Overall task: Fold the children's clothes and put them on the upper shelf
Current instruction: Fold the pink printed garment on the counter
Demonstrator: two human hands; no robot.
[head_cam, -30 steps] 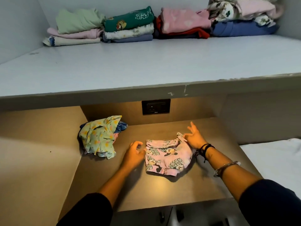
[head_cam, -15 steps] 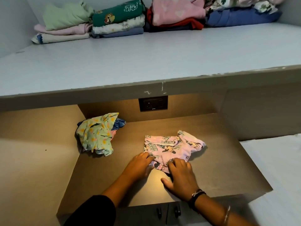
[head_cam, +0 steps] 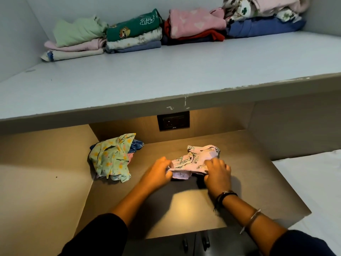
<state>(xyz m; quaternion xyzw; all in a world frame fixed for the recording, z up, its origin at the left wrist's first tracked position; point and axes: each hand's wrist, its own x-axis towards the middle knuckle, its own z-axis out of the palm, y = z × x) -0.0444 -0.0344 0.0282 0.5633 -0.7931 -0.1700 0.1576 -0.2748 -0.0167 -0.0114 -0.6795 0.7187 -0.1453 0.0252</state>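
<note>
I see the left hand (head_cam: 158,172) gripping the near-left edge of the pink printed garment (head_cam: 195,159), fingers curled into the cloth. The garment lies bunched between both hands. The right hand (head_cam: 217,174) clutches its near-right edge. A crumpled heap of clothes (head_cam: 112,157) sits in the left corner of the brown lower surface (head_cam: 239,191). Above it, the grey upper shelf (head_cam: 166,76) carries folded stacks (head_cam: 140,30) along its back wall. A dark socket (head_cam: 173,120) sits under its lip, with white bedding (head_cam: 313,182) far right.

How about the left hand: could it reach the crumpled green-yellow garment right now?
Probably yes, once it lets go: the left hand grips the pink garment, but the green-yellow garment lies close on its left with nothing between them.
</note>
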